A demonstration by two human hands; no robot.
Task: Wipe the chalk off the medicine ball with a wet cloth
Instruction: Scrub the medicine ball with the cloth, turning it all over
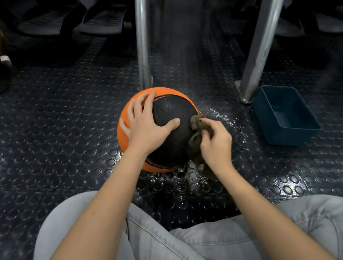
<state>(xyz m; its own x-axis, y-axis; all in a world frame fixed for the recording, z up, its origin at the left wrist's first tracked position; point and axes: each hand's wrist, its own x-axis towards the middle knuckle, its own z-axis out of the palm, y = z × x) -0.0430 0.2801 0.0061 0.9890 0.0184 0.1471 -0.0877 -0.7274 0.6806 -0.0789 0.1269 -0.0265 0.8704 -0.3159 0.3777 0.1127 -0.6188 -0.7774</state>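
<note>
1. Medicine ball [170,112], orange with a black panel, sits on the studded rubber floor [56,123]. It is just ahead of the person's knees and close to the foot of the nearer metal leg [144,46].
2. Left hand [148,124]: grip open, fingers spread flat over the ball's top left, thumb out across the black panel. It presses down and steadies the ball.
3. Right hand [216,143]: grip closed on a bunched brown cloth [196,122], holding it against the ball's right flank, low on the black panel.
4. Blue tub [284,115] stands to the right of the ball, apart from it, beside the second metal leg [263,37].
5. White specks lie on the floor around the ball's right and near sides; chalk or water drops, the view is too soft to say.
6. Step in hand, as I judge it: wiping is under way on the right side. The black panel facing up looks dark and clean.
7. The next move likely calls for firm strokes of the cloth along the flank, then a turn of the ball under the left palm to bring unwiped orange sections round. The cloth may want re-folding to a clean face first.
</note>
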